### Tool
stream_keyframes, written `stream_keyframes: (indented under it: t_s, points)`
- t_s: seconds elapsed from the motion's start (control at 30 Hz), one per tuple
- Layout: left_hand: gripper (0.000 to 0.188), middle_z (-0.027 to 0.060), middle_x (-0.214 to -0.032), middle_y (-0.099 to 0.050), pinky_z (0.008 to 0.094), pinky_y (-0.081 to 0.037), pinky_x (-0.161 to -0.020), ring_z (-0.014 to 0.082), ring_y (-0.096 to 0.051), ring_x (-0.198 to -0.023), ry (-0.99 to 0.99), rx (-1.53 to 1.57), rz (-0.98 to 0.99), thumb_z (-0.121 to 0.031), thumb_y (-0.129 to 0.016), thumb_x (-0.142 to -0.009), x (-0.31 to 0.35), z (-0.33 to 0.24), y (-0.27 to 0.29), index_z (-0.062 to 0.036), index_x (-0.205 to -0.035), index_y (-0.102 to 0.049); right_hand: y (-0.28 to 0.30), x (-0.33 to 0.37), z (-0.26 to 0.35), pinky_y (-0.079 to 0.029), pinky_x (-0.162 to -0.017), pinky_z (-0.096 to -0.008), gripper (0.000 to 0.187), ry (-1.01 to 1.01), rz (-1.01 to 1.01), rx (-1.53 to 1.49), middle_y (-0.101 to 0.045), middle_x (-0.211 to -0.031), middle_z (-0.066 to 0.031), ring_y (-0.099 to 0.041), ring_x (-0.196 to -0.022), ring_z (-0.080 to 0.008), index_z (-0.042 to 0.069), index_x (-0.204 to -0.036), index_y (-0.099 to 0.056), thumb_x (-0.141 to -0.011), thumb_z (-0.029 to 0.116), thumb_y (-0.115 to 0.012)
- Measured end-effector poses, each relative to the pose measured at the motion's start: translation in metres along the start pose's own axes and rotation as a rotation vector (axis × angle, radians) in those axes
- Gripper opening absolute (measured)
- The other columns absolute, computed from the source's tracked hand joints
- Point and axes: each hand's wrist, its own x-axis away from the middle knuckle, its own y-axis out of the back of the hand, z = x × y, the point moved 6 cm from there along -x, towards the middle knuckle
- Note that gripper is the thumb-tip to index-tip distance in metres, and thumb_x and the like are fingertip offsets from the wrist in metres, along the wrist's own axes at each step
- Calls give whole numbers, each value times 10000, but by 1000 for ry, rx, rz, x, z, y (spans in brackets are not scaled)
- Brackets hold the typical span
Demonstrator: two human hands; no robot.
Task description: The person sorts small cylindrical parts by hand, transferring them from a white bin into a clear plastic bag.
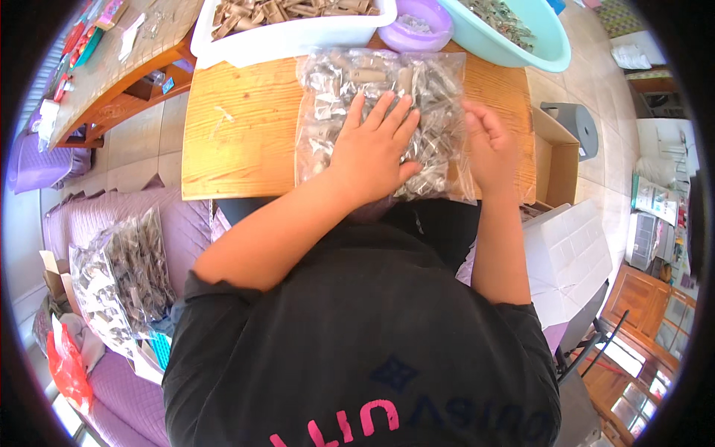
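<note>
1 filled bag [438,93] is being covered on the wooden table [238,145] by the spread left hand [371,153]; pinching by the curled right hand [491,149] cannot be confirmed. Filling appears complete; loose brown parts [298,10] are being left unbagged in the white tub [298,39].

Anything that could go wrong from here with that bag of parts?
The clear bag reaches the front edge of the wooden table, so it might slide off. The left hand lies flat on it, so hard pressing might split it. Its far end lies close to the white tub, so a push away could nudge that.
</note>
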Motion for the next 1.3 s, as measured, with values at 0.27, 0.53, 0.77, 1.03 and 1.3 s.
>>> stream_keyframes:
  t_s: [0.27,0.53,0.77,1.03,1.3]
  points:
    - [534,111,-1337,-445,449,-274,-1044,268,-359,-1278,67,-92,-107,-377,-566,-820,-15,41,36,-65,-1247,-487,-57,8,61,-360,-959,-420,372,582,142,451,-594,-1114,-128,-518,-1086,-292,47,-1136,-561,-817,233,-603]
    - [363,160,-1114,-577,390,-418,-902,340,-517,-1069,442,153,-326,-193,-604,-825,26,110,45,-46,-1151,-541,-69,1,59,-233,-1026,-532,591,223,388,871,-497,-1258,-124,-391,-1242,-294,63,-1214,-501,-769,437,-608]
    - [338,220,-1106,-573,407,-440,-890,383,-541,-1038,271,386,-321,-84,-567,-806,8,83,40,17,-1127,-536,-128,34,73,-185,-1029,-577,532,498,362,706,-413,-1346,-125,-333,-1284,-295,83,-1220,-505,-813,420,-569]
    - [541,83,-1357,-426,443,-243,-1055,271,-350,-1279,92,-56,-53,-412,-528,-842,2,67,16,-92,-1274,-472,-11,-4,-15,-398,-912,-340,329,-15,-80,126,-548,-1143,-124,-524,-1047,-237,12,-1148,-530,-856,157,-570]
    - [458,194,-1197,-520,421,-375,-958,361,-481,-1126,693,672,-383,-122,-648,-768,60,138,19,26,-1172,-490,-16,4,-54,-453,-722,-256,576,-569,157,-163,-575,-1013,-96,-546,-842,-129,8,-1270,-389,-822,255,-653]
